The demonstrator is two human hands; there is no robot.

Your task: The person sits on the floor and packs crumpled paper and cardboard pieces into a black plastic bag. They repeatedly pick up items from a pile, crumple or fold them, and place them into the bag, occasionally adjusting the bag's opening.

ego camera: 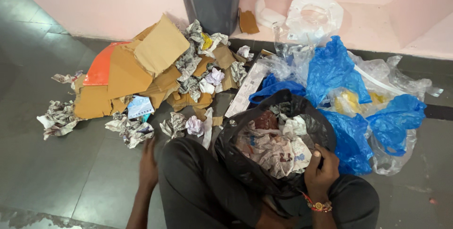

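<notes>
While crinkled, glossy black bag (245, 163), crumpled newspaper (273, 151)

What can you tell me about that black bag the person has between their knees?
The black, thin, glossy plastic bag sits open on the grey floor against the person's dark trouser leg. Its mouth gapes upward, showing crumpled newspaper and something brownish inside. The right hand grips its rim; blue plastic bags press against its far side.

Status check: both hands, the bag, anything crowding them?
Right hand grips black plastic bag rim. Left hand blurred, by crumpled newspaper ball. Cardboard scraps heaped beyond.
</notes>
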